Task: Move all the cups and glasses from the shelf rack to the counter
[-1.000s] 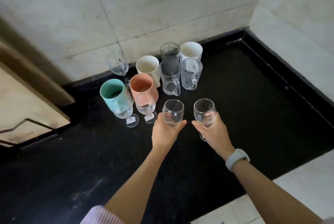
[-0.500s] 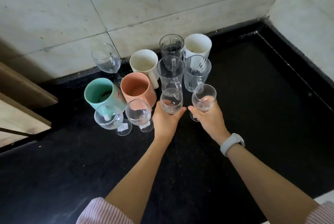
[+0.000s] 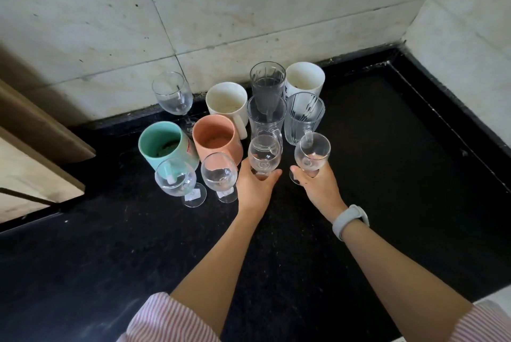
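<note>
The stems of both held glasses are hidden by the fingers; the foot of the left wine glass (image 3: pixel 265 156) is covered completely, while part of the foot of the right wine glass (image 3: pixel 312 154) shows beside the thumb, so contact with the bench (image 3: pixel 387 176) cannot be confirmed for the left one; the left hand (image 3: pixel 255 187) is closed around the left glass below its bowl; the right hand (image 3: pixel 318 185) is closed around the right glass in the same manner, with a pale wristband (image 3: pixel 349 220) on that wrist; striped sleeves are cut off at the bottom edge; both glasses sit at the front of a cluster near the bench's back edge, comprising a teal mug (image 3: pixel 163 145), a salmon mug (image 3: pixel 215 138), two white mugs, three clear tumblers or glass mugs, and three further stemmed glasses; the bench is black speckled stone with a raised rim; the walls are pale marble tile; a wooden panel (image 3: pixel 33 131) is cut off at the left.
</note>
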